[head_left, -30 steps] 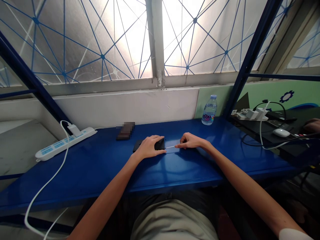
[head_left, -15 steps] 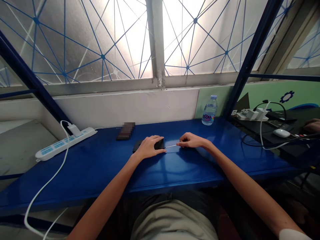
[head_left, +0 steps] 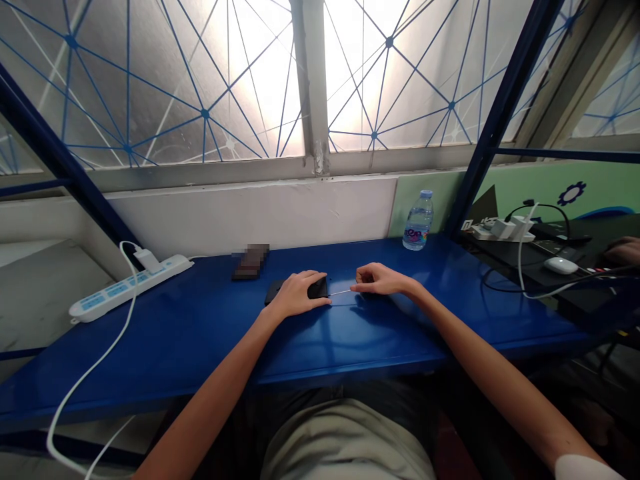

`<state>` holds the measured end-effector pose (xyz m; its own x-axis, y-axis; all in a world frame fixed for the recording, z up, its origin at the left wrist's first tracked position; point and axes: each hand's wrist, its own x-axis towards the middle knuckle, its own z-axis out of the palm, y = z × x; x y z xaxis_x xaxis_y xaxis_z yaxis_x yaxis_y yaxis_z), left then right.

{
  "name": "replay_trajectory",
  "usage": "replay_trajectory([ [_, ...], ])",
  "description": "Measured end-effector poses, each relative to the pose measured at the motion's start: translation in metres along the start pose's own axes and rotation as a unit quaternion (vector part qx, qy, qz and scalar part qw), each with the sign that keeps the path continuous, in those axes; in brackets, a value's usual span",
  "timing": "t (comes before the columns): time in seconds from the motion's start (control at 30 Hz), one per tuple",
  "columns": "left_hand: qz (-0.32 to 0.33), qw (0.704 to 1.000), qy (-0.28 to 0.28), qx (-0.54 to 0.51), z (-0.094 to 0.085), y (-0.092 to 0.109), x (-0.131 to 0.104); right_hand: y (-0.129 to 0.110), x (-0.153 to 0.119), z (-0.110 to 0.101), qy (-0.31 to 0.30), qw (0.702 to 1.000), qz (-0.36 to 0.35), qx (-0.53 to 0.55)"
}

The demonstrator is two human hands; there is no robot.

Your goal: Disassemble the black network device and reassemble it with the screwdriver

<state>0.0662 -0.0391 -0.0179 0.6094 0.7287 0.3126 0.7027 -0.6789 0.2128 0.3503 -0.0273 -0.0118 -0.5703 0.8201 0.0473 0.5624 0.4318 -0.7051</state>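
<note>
My left hand lies over a flat black phone on the blue table, with its fingers along the far side and its thumb along the near side. Much of the phone is hidden under the palm. To the right, my right hand is closed in a pinch on a thin white stick. The stick points left, and its far tip meets the phone's right end; whether it goes into the edge is too small to tell.
A blurred dark object lies behind the phone on the blue table. A water bottle stands at the back right, a white power strip with a cable at the left. On the neighbouring black desk are a mouse, chargers and another person's hand.
My right hand's fingers have curled a little differently around the stick, and the hand has shifted very slightly left. My left hand and the phone keep their place.
</note>
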Motion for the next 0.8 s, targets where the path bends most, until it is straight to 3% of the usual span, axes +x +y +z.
replay_trajectory([
  [0.23, -0.003, 1.000, -0.003, 0.002, -0.0003, 0.0001, -0.0001, -0.0019, -0.0019, -0.0073, -0.038, 0.999, 0.011, -0.025],
  [0.4, -0.001, 1.000, 0.001, 0.000, 0.0005, -0.0002, -0.0002, -0.0005, -0.0004, -0.0042, -0.031, 0.999, 0.008, -0.020],
  [0.53, 0.002, 1.000, 0.001, -0.004, 0.0005, -0.0001, 0.0001, -0.0022, -0.0004, -0.0016, -0.054, 0.998, 0.044, -0.006],
  [0.8, -0.001, 1.000, 0.005, -0.002, 0.0017, -0.0004, 0.0002, -0.0041, -0.0010, -0.0025, -0.014, 0.999, 0.032, -0.027],
])
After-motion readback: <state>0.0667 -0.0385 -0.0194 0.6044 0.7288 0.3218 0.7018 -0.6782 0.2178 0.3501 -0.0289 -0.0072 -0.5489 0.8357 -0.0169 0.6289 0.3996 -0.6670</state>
